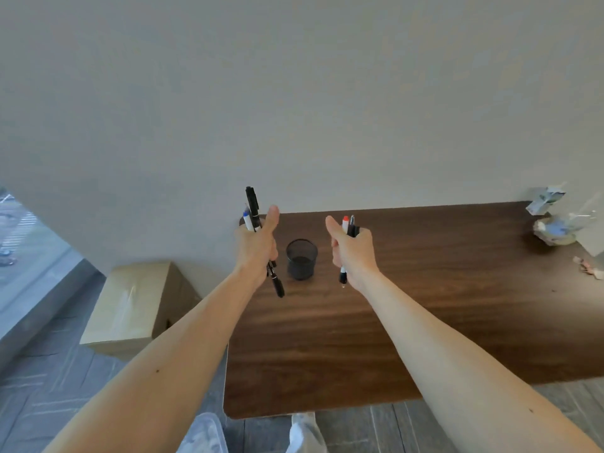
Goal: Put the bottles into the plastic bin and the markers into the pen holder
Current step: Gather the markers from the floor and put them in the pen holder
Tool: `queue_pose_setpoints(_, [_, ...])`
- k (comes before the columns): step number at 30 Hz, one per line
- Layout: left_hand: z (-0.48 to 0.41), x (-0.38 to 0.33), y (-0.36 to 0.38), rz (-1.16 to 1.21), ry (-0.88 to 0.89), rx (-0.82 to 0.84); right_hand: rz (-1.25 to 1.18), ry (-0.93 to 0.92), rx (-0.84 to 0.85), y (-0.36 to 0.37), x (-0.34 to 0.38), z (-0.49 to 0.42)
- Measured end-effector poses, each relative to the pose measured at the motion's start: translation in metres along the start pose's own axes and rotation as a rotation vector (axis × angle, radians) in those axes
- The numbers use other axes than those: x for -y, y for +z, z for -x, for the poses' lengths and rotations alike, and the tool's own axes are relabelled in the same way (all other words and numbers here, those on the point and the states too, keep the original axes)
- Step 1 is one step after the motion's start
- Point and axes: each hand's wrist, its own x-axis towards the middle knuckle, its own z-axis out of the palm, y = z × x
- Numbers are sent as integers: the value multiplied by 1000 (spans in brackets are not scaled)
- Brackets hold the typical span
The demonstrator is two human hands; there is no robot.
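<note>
A black mesh pen holder (301, 259) stands on the brown wooden table (425, 305), between my two hands. My left hand (256, 248) is closed around a bunch of markers (253, 207), a black one and a white one with a blue cap, held upright just left of the holder. My right hand (353, 250) grips another bunch of markers (348, 225), one red-capped and dark ones, just right of the holder. Both bunches hang above the table. A clear plastic bin (204, 434) shows partly at the bottom edge. No bottles are visible.
A cardboard box (130, 308) sits on the floor left of the table. At the table's far right lie a small dish with crumpled wrappers (552, 230) and some scraps (588, 271). A plain wall rises behind the table. A window is at far left.
</note>
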Motion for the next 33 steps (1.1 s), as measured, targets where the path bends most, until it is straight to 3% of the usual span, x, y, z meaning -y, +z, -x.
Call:
queue_pose_setpoints(9, [-133, 39, 46, 76, -60, -61, -74, 15, -38, 47, -17, -147])
queue_pose_setpoints(18, [-179, 108, 71, -12, -156, -159, -16, 82, -25, 63, -84, -211])
queue_pose_setpoints(27, [-178, 155, 61, -291, -214, -80, 253, -21, 103, 61, -134, -230])
queue_pose_setpoints(33, [-172, 164, 48, -482, -191, 58, 461, -80, 339, 47, -139, -228])
